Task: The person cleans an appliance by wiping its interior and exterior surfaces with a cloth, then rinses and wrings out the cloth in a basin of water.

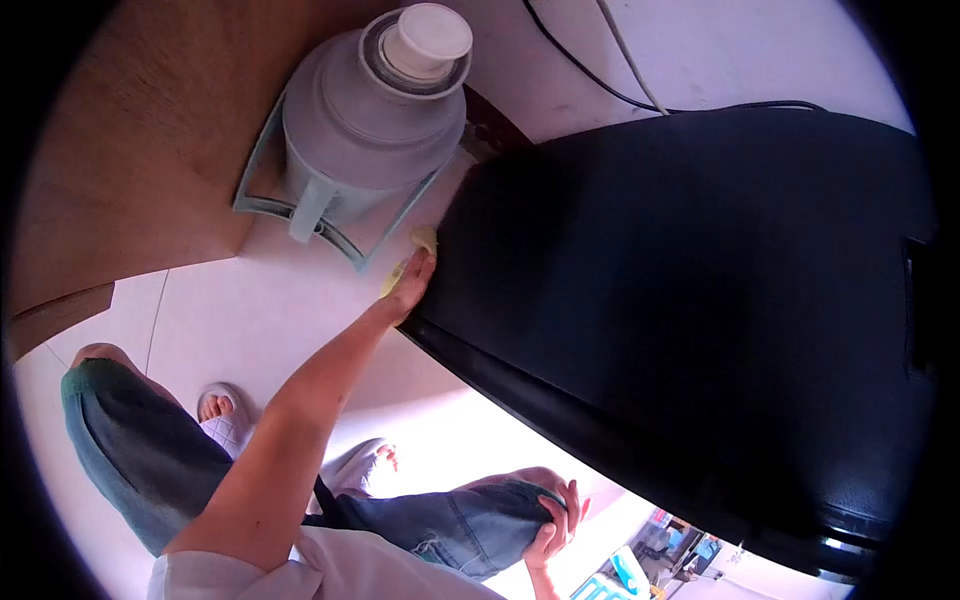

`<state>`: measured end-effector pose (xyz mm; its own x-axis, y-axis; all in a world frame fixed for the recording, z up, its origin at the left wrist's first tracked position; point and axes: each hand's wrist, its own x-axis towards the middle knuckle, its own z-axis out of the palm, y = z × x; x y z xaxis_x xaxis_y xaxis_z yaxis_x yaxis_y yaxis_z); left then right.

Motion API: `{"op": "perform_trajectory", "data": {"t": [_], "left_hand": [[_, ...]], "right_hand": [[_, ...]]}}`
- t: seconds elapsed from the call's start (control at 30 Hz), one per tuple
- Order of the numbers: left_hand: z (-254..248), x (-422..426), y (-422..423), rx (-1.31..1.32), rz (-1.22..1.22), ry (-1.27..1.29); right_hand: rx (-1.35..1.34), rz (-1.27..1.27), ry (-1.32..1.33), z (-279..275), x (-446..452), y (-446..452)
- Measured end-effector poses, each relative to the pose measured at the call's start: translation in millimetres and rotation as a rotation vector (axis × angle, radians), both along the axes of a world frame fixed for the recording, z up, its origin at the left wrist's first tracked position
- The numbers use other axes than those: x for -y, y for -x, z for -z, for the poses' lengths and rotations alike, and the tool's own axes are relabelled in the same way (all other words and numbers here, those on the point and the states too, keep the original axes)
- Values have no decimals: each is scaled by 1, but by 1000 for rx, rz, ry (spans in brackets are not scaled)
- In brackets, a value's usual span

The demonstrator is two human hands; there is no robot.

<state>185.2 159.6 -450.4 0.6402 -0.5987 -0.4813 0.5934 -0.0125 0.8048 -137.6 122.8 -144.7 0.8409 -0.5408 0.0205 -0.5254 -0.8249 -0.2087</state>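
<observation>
My left hand (408, 287) reaches out with its fingers bent over a pale yellow cloth (425, 238). It presses the cloth against the near left edge of a large black, leather-like panel (660, 290); part of the cloth is hidden under the hand. Low on the right, my right hand (558, 525) rests on my knee in dark shorts, fingers spread and holding nothing. Just beyond the left hand stands a pale thermos jug (370, 130) with a white lid and a handle, inside a light green-grey square frame (345, 245).
A brown wooden panel (150, 130) curves along the upper left. Cables (640, 95) run along the pale wall behind the black panel. My slippered feet (225, 415) are on the light tiled floor (200, 310). Blue and white items (625, 572) lie at the lower right.
</observation>
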Motion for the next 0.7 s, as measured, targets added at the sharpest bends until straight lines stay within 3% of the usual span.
{"op": "perform_trajectory", "data": {"t": [0.1, 0.23, 0.3, 0.37, 0.47, 0.6, 0.7], "left_hand": [[-9, 1, 24, -61, -32, 45], [-160, -37, 49, 487, -23, 319], [-208, -41, 42, 898, 77, 459], [-256, -46, 36, 1027, -61, 604], [-263, -43, 31, 1078, -75, 656], [-225, -48, 31, 1060, -70, 488], [-237, -45, 29, 1085, -86, 554]], "right_hand": [[18, 11, -33, 6, 10, -6], [54, 10, -76, 6, 13, -17], [40, 8, -92, 5, 12, -21], [25, 3, -99, 6, 11, -22], [28, 3, -99, 4, 9, -23], [21, -19, -74, 1, 7, -27], [15, -19, -46, 2, 7, -27]]}}
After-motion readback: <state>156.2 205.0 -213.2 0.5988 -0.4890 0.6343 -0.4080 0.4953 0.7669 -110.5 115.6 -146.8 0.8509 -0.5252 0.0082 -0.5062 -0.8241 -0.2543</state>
